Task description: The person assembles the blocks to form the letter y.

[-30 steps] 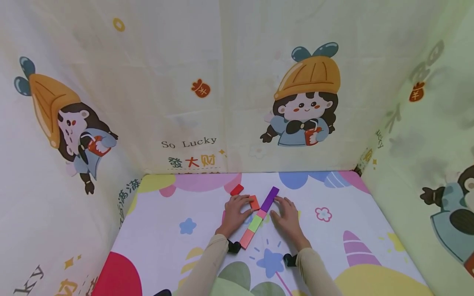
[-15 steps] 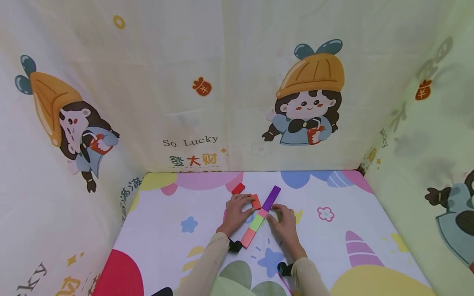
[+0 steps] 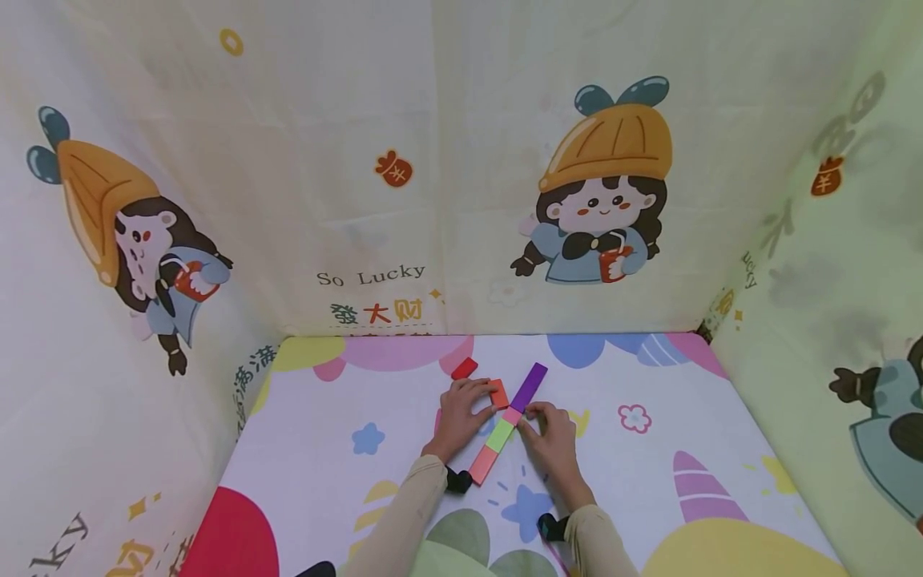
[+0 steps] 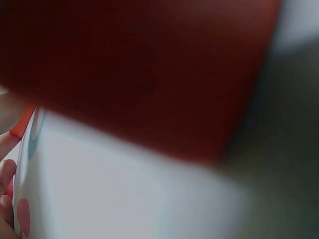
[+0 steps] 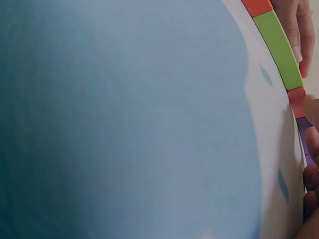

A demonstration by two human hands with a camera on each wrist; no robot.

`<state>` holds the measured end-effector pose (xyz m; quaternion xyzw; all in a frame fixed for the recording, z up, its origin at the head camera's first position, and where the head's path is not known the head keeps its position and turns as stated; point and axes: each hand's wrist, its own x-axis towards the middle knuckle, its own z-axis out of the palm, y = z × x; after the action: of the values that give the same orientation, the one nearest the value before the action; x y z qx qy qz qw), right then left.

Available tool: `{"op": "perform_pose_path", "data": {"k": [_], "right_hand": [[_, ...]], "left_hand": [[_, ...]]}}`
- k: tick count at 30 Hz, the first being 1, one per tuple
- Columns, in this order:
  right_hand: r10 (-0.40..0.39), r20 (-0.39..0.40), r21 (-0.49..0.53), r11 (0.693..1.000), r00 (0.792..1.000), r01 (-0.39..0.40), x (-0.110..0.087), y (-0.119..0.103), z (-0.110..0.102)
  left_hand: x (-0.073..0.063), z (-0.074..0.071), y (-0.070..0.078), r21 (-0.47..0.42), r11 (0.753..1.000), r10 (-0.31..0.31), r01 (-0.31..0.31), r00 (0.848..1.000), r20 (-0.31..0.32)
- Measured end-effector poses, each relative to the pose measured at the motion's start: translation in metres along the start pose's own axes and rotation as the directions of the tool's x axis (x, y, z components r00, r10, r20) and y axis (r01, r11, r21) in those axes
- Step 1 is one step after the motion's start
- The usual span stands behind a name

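A slanting row of flat blocks lies on the printed cloth in the head view: purple block point(image 3: 530, 387), small pink block point(image 3: 511, 415), green block point(image 3: 500, 434) and coral block point(image 3: 483, 466). My left hand point(image 3: 460, 415) pinches an orange block point(image 3: 499, 393) between thumb and fingers, its corner close to where purple and pink join. On the row's other side, my right hand point(image 3: 557, 445) touches the edge with bent, relaxed fingers; its thumb is at the pink block point(image 5: 297, 102) in the right wrist view. A dark red blurred surface point(image 4: 149, 74) fills much of the left wrist view.
Beyond my left hand lies a red block point(image 3: 465, 368). The cloth point(image 3: 613, 481) bears printed shapes, and patterned fabric walls point(image 3: 476, 200) stand at the back and both sides. Black wrist cameras point(image 3: 552, 527) sit low beside the sleeves.
My right hand has moved from beside the purple block down and left to the pink one. My left hand stays at the orange block. The view has shifted slightly.
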<state>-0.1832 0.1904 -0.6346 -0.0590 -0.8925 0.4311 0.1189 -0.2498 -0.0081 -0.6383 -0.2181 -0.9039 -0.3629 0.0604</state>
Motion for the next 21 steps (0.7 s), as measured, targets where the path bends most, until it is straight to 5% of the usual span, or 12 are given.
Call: {"op": "perform_pose_path", "data": {"k": [21], "right_hand": [[-0.028, 0.007, -0.002, 1.0, 1.0, 0.028, -0.0018, -0.0016, -0.0013]], "left_hand": [[0.0009, -0.0011, 0.0011, -0.008, 1.0, -0.023, 0.023, 0.999, 0.024]]}}
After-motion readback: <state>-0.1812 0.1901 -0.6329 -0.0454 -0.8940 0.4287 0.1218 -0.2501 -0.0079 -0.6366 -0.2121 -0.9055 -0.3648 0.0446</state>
